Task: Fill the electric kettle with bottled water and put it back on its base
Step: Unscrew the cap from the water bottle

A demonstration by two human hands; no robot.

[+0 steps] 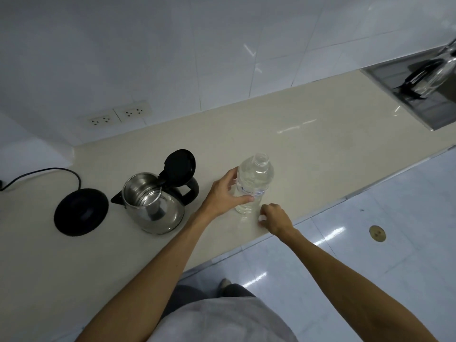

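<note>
Left hand (225, 191): we are gripping the bottle (254, 183) around its middle, thumb in front, fingers behind.
Right hand (275, 218): we are resting it on the counter (308, 144) just beside the bottle's foot, fingers curled on a small white cap (262, 219).
Bottle: standing upright, uncapped, nearly full of water.
Kettle (154, 201): sitting on the counter with its lid (180, 166) standing open, off the base (81, 212), which is lying just to its left.
</note>
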